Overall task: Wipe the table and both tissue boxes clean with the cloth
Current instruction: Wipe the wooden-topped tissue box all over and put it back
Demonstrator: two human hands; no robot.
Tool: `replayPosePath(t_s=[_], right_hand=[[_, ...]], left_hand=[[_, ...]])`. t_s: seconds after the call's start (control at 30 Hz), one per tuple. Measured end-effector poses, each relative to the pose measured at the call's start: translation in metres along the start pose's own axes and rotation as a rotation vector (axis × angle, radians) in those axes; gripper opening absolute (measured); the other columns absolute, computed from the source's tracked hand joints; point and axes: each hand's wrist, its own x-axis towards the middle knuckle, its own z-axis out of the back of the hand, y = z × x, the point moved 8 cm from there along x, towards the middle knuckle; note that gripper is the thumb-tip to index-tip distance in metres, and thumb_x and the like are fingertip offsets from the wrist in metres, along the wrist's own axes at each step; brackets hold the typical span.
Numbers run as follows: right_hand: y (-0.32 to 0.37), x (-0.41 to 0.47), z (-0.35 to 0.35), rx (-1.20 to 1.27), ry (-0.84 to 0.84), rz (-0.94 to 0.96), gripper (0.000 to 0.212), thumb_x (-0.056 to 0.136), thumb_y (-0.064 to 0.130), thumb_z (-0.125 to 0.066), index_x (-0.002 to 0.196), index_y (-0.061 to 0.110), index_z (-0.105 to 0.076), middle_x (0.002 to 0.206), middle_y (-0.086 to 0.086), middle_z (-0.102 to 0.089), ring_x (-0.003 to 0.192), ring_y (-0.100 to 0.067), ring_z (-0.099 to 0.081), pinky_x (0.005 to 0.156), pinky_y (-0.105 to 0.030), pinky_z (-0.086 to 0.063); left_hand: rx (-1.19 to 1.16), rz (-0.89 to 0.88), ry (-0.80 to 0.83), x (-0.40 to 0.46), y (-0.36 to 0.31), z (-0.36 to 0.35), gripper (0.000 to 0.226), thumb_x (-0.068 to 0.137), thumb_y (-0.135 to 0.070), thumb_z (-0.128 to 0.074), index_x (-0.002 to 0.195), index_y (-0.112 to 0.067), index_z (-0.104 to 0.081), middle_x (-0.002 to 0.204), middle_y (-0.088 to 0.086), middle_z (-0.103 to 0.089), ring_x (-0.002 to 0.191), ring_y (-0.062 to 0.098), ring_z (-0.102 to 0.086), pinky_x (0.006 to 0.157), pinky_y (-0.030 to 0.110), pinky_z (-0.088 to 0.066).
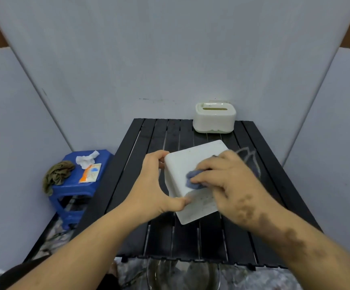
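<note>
White tissue box [187,164] lies tipped on the black slatted table [140,143], gripped between two hands.
At its nine o'clock edge the left hand [156,183] clamps it, fingers curled over the far corner and thumb on the near side. At three o'clock the right hand [225,181] presses a bunched blue-grey cloth [193,181] onto its upturned face, fingers curled round the cloth. The second tissue box [214,118] stands upright at twelve o'clock, well apart.
</note>
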Motion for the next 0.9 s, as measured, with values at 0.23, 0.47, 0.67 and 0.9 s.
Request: replayPosePath(t_s=[0.23,0.47,0.67,0.9], right_hand=[[-0.089,-0.012,0.033,0.039,-0.099,-0.298,0.031,0.084,0.003,-0.069,0.088,0.033,-0.076,0.099,0.019,-0.069,0.097,-0.012,-0.057,0.088,-0.027,-0.043],[0.017,0.03,-0.026,0.102,0.132,0.151,0.029,0.076,0.019,-0.052,0.088,0.021,-0.078,0.097,0.009,-0.073,0.08,-0.017,-0.055,0.079,-0.033,-0.043],[-0.098,0.016,0.019,0.097,-0.105,-0.35,0.026,0.089,0.008,-0.063,0.096,0.03,-0.076,0.105,0.026,-0.065,0.1,0.023,-0.039,0.09,0.002,-0.023],[-0.02,0.056,-0.03,0.106,0.158,0.054,0.019,0.083,0.011,-0.063,0.093,0.016,-0.079,0.1,0.002,-0.073,0.087,-0.009,-0.059,0.088,-0.017,-0.039]], left_hand=[[0.044,-0.009,-0.042,-0.004,-0.006,-0.002,0.1,0.05,-0.048,-0.087,0.131,-0.041,-0.03,0.133,-0.015,-0.04,0.125,0.0,-0.042,0.087,-0.005,-0.032],[0.006,-0.021,-0.094,-0.008,-0.011,-0.001,0.091,0.051,-0.039,-0.088,0.126,-0.041,-0.037,0.13,-0.014,-0.042,0.12,0.001,-0.048,0.085,0.002,-0.039],[0.048,-0.014,-0.098,-0.009,-0.014,-0.001,0.091,0.052,-0.039,-0.093,0.116,-0.055,-0.03,0.129,-0.018,-0.041,0.121,-0.003,-0.043,0.082,-0.005,-0.031],[0.031,-0.023,-0.111,-0.012,-0.015,0.0,0.092,0.055,-0.028,-0.097,0.121,-0.047,-0.035,0.131,-0.016,-0.042,0.119,-0.007,-0.045,0.084,-0.003,-0.034]])
